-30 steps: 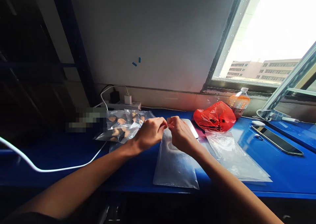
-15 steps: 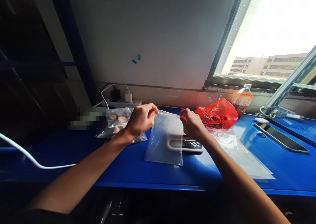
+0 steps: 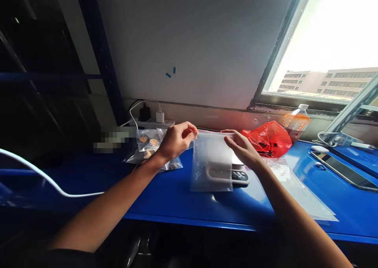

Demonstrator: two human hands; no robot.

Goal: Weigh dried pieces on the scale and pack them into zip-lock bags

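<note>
A clear zip-lock bag (image 3: pixel 211 153) hangs upright in front of me, its red-lined top edge level. Pinched in my left hand (image 3: pixel 180 140) is the bag's upper left corner. At the upper right corner is my right hand (image 3: pixel 240 144), its thumb and fingers parted beside the bag's edge. Through the bag shows part of a white kitchen scale (image 3: pixel 240 176) with a dark button panel. Left of it, behind my left wrist, lie clear bags (image 3: pixel 147 140) holding brownish pieces.
Flat clear bags (image 3: pixel 307 197) lie under my right forearm. Behind them are a red plastic bag (image 3: pixel 271 138) and an orange drink bottle (image 3: pixel 297 122). A phone (image 3: pixel 342 169) lies at right, and a white cable (image 3: pixel 59 187) runs across the left. Chargers (image 3: pixel 160 116) stand by the wall.
My right thumb and fingers have come apart at the bag's corner, while my left hand keeps its pinch. The bag has swung slightly. The whole view has shifted a little.
</note>
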